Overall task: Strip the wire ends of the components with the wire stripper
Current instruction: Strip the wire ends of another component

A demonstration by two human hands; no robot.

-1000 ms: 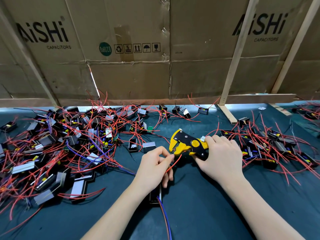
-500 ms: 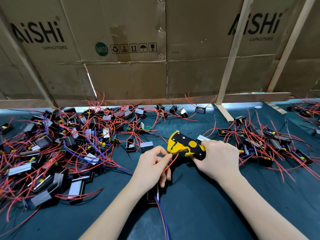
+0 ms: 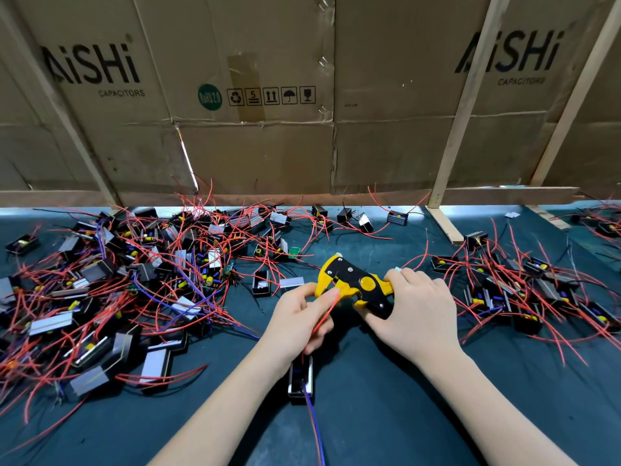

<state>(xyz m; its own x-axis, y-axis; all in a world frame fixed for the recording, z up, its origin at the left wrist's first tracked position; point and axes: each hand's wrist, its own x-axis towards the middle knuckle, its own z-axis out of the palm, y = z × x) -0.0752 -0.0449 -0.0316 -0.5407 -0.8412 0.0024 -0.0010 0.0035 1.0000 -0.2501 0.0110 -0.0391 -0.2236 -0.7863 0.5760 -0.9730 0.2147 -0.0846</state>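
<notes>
Head view: red wire [image 3: 325, 311] between left fingers [image 3: 331, 295].

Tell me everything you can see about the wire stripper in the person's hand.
The wire stripper has a yellow body, seemingly plastic, with black plates, silver rivets and a round yellow knob. It is held above the dark green mat, head pointing left, handles hidden in the grip of the right hand. The left hand pinches a red wire right at its yellow head. Whether the head has closed on the wire cannot be told.
</notes>
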